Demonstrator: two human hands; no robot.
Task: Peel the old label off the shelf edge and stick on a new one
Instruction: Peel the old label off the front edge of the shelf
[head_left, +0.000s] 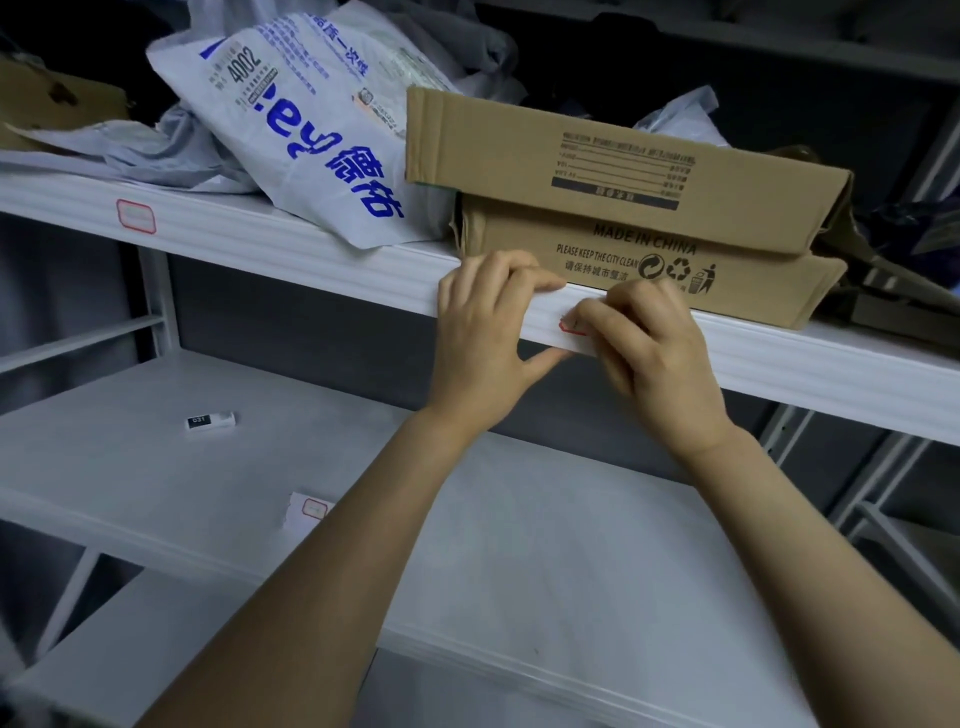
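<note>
Two hands work at the shelf edge (363, 270). The left hand (488, 332) clamps the edge, fingers over and thumb under, just left of the red-bordered label (571, 327). The right hand (649, 343), the nearer, has curled fingertips pinching at the label, which runs lengthwise along the edge below the cardboard box (623, 244).

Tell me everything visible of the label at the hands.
The label is a small red-outlined sticker, seemingly paper, on the white front of the shelf edge. Only its left end shows; the right hand, fingers curled on it, hides the rest. The left hand grips the edge beside it, apart. Peeling cannot be judged.
</note>
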